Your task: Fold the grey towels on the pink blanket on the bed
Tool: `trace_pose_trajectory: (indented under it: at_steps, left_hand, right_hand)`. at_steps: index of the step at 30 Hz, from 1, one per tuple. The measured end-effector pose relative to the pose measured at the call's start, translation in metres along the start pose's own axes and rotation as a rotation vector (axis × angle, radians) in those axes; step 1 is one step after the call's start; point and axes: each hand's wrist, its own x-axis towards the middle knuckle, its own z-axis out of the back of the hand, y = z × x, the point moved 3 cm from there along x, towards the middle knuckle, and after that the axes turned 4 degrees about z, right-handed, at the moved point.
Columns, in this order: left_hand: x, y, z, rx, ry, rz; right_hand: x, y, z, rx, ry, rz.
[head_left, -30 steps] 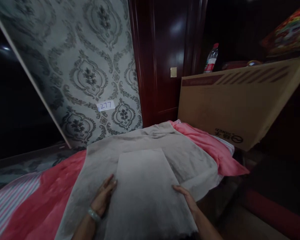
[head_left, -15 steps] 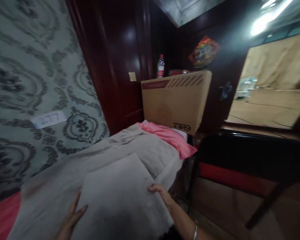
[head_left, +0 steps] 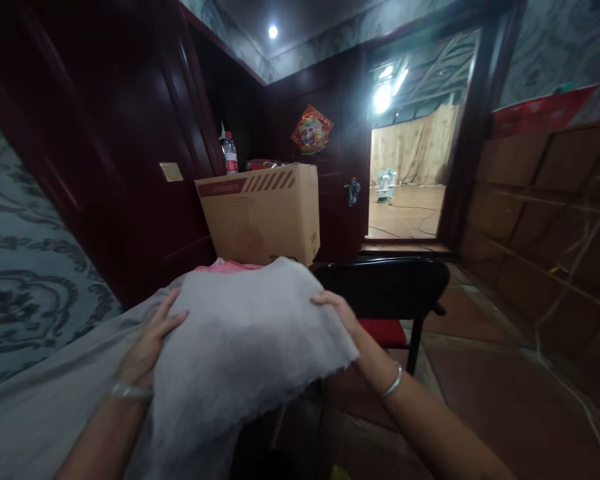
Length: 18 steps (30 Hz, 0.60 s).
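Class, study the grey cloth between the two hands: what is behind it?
Behind the grey cloth show a strip of pink fabric, a cardboard box and a black-backed chair. How far the pink fabric continues cannot be seen; the cloth covers it.

To my left I have patterned wallpaper [head_left: 20, 300]; ahead, past a black chair [head_left: 380, 287], a dark doorframe [head_left: 466, 147] opens onto a bright room [head_left: 420, 197] with beige curtains [head_left: 410, 147] (a fan [head_left: 386, 185] stands there).

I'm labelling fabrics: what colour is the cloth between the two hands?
The cloth is light grey, seen in the head view.
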Motion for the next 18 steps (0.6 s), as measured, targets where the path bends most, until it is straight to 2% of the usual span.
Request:
trace_pose_trajectory:
  at_steps: [1, 3, 5, 7, 9, 10, 12, 13, 15, 18]
  left_hand:
    - [0.005, -0.007, -0.033, -0.068, 0.097, 0.034]
    - [0.017, -0.018, -0.097, -0.173, 0.283, 0.016]
    - [0.029, -0.019, -0.157, -0.261, 0.417, -0.02]
    - [0.037, -0.008, -0.216, -0.3, 0.538, -0.018]
    - [0.04, 0.014, -0.267, -0.251, 0.574, 0.026]
    - [0.04, 0.028, -0.288, -0.203, 0.551, 0.057]
    - [0.036, 0.056, -0.32, -0.142, 0.494, 0.088]
    - [0.035, 0.067, -0.33, -0.134, 0.469, 0.086]
    - [0.033, 0.08, -0.344, -0.157, 0.444, 0.054]
    - [0.035, 0.082, -0.35, -0.19, 0.433, -0.01]
  right_hand:
    - [-0.007, 0.024, 0.014, -0.009, -0.047, 0.067]
    - [-0.024, 0.071, 0.045, -0.04, -0.148, 0.229]
    - [-0.042, 0.113, 0.079, -0.079, -0.242, 0.388]
    - [-0.061, 0.143, 0.115, -0.104, -0.346, 0.473]
    - [-0.08, 0.158, 0.149, -0.116, -0.464, 0.451]
    - [-0.089, 0.16, 0.165, -0.119, -0.513, 0.408]
    - [-0.103, 0.157, 0.19, -0.126, -0.564, 0.349]
    - [-0.108, 0.155, 0.199, -0.133, -0.56, 0.37]
    - [-0.115, 0.151, 0.21, -0.149, -0.513, 0.51]
    - [-0.117, 0.152, 0.213, -0.161, -0.452, 0.702]
